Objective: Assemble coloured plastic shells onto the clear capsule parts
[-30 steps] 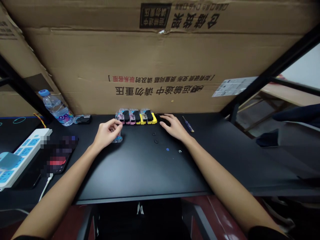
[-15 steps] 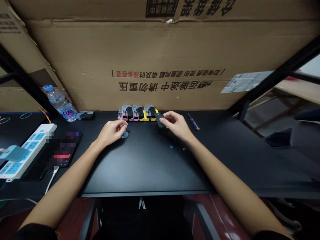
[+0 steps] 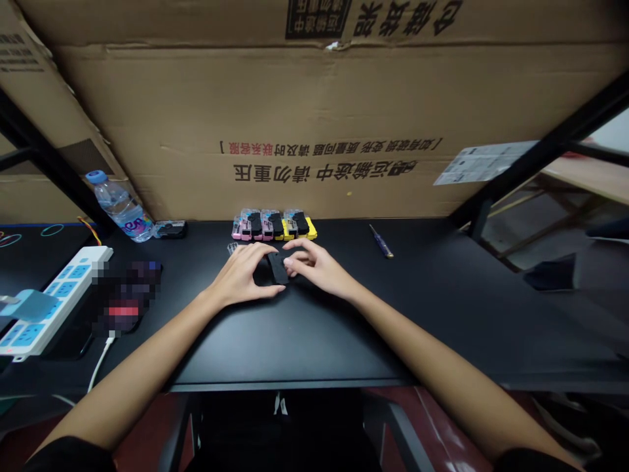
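Note:
A small black plastic part [image 3: 278, 269] is held up over the middle of the desk, between both hands. My left hand [image 3: 248, 272] grips its ends between thumb and fingers. From the right, my right hand [image 3: 312, 265] pinches the part's side with thumb and fingertips. Behind my left hand a clear piece [image 3: 232, 248] lies on the desk, mostly hidden. Beyond the hands stands a row of clear, pink, black and yellow cartridges [image 3: 268, 225], close to the cardboard.
A screwdriver [image 3: 382, 242] lies right of the row. At the left are a water bottle [image 3: 120, 206], another cartridge [image 3: 170, 229], a power strip [image 3: 54, 298] and a phone with a cable [image 3: 128, 298]. Cardboard [image 3: 314, 98] walls the back of the black desk [image 3: 304, 347].
My right hand has moved left and nearer with the black part. My left hand has shifted right, away from the clear piece, and now grips the black part too.

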Demonstrator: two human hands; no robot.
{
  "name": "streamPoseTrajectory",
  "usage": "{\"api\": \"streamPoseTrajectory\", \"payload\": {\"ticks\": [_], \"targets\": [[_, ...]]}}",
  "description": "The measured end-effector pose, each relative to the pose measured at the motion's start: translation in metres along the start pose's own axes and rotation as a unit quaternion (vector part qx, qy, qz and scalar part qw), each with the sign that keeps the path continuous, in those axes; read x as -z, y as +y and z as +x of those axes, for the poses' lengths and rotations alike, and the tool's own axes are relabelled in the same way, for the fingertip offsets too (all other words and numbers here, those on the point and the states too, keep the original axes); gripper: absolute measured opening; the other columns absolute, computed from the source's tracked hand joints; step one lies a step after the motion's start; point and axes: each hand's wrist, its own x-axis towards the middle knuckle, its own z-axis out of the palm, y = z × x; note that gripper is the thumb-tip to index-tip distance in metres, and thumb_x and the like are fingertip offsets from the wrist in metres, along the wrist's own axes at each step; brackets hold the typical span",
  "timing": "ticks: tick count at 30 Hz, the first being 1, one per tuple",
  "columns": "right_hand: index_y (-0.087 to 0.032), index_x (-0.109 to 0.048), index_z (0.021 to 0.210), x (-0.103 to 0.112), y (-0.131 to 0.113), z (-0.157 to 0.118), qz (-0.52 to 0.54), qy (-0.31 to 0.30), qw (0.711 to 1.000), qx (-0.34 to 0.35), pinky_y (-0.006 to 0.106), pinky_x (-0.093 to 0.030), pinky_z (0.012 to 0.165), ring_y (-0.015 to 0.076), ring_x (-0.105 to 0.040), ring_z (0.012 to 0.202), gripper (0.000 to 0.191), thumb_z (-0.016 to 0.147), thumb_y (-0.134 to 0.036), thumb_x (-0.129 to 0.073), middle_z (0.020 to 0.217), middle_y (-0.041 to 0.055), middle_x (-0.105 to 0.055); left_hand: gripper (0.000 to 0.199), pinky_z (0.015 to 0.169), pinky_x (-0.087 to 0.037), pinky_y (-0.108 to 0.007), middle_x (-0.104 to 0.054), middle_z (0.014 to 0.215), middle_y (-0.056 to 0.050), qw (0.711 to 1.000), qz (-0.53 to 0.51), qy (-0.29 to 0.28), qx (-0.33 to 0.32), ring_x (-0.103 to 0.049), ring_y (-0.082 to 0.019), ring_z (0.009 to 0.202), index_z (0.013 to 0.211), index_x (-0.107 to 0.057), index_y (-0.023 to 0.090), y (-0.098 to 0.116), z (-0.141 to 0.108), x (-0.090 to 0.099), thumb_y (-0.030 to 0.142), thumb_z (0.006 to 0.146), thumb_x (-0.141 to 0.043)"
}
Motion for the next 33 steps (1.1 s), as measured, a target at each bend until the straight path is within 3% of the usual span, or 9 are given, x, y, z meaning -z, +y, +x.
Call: {"api": "streamPoseTrajectory", "payload": {"ticks": [4,9,12,16,21,27,33], "targets": [[-0.021,-0.076,0.106,0.043,0.005,0.002,-0.19,0.07,0.979,0.038,0.037,-0.056,0.078,0.0229,-0.07,0.082,0.031,0.097,-0.049,-0.067,0.095,0.0073,-0.078,0.068,0.113,-0.042,-0.05,-0.07,0.139,-0.01,0.999,0.015,-0.023,0.019,-0.064,-0.033,0.128,0.139,-0.059,0.024,-0.007,-0.002,0.005,0.056,0.084,-0.082],[-0.019,-0.082,0.098,0.068,0.007,0.001,-0.282,0.043,0.958,0.027,0.034,-0.053,0.071,0.0212,-0.067,0.074,0.03,0.091,-0.046,-0.071,0.089,0.0082,-0.078,0.072,0.119,-0.033,-0.053,-0.072,0.137,-0.009,0.998,0.034,-0.046,0.036,-0.063,-0.033,0.129,0.141,-0.06,0.026,-0.02,-0.005,0.0,0.064,0.084,-0.081],[-0.021,-0.083,0.097,0.063,0.005,0.002,-0.301,0.009,0.953,0.034,0.033,-0.052,0.07,0.0203,-0.067,0.074,0.027,0.089,-0.045,-0.074,0.093,0.0091,-0.078,0.073,0.119,-0.032,-0.054,-0.071,0.137,-0.009,0.997,0.034,-0.056,0.043,-0.06,-0.033,0.132,0.141,-0.06,0.026,-0.022,-0.006,-0.002,0.066,0.084,-0.08],[-0.02,-0.08,0.088,0.051,-0.001,0.003,-0.297,-0.006,0.954,0.031,0.032,-0.052,0.068,0.0195,-0.066,0.07,0.024,0.09,-0.043,-0.073,0.08,0.0064,-0.074,0.074,0.12,-0.032,-0.055,-0.071,0.138,-0.01,0.996,0.027,-0.063,0.052,-0.058,-0.034,0.133,0.142,-0.061,0.027,-0.021,-0.005,-0.003,0.067,0.083,-0.08],[-0.02,-0.078,0.093,0.026,-0.013,0.0,-0.212,0.012,0.976,0.041,0.032,-0.054,0.07,0.0189,-0.067,0.069,0.029,0.093,-0.047,-0.071,0.075,0.0037,-0.074,0.075,0.12,-0.031,-0.056,-0.071,0.136,-0.011,0.996,0.02,-0.07,0.051,-0.058,-0.034,0.132,0.145,-0.06,0.028,-0.021,-0.004,-0.003,0.067,0.083,-0.08],[-0.02,-0.082,0.102,0.0,-0.017,-0.002,-0.084,0.01,0.996,0.028,0.04,-0.061,0.084,0.0244,-0.075,0.086,0.03,0.086,-0.045,-0.077,0.097,0.0077,-0.082,0.074,0.119,-0.033,-0.057,-0.071,0.13,-0.011,0.997,0.011,-0.059,0.045,-0.059,-0.034,0.127,0.144,-0.061,0.028,-0.019,-0.005,-0.002,0.062,0.082,-0.083],[-0.02,-0.081,0.108,-0.003,-0.013,-0.002,-0.012,0.029,0.999,0.01,0.044,-0.061,0.093,0.024,-0.076,0.09,0.033,0.085,-0.044,-0.081,0.097,0.0073,-0.081,0.075,0.119,-0.032,-0.057,-0.071,0.13,-0.01,0.997,0.008,-0.061,0.04,-0.06,-0.034,0.126,0.146,-0.06,0.029,-0.017,-0.005,-0.003,0.06,0.082,-0.084]]}}
